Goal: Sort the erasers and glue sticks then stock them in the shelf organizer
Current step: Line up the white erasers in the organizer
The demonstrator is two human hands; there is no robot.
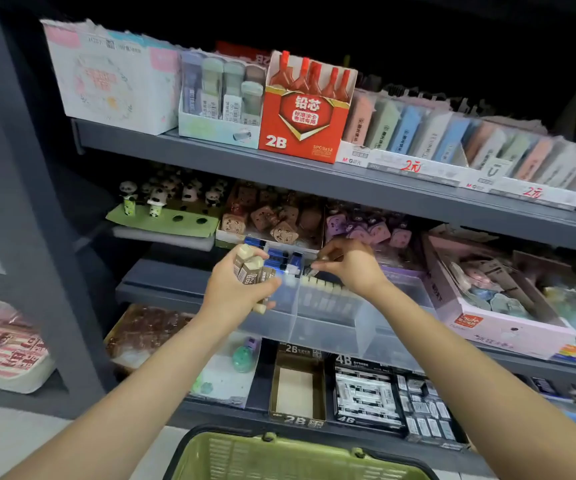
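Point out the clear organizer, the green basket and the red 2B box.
organizer (328, 332), head view, front clear wall.
basket (279, 457), head view, near wall.
2B box (302, 131), head view, front face.

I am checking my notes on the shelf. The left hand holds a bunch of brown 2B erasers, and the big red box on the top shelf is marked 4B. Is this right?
Not quite. The head view shows the red box on the top shelf marked 2B, not 4B. The rest holds: the left hand grips a bunch of brown 2B erasers.
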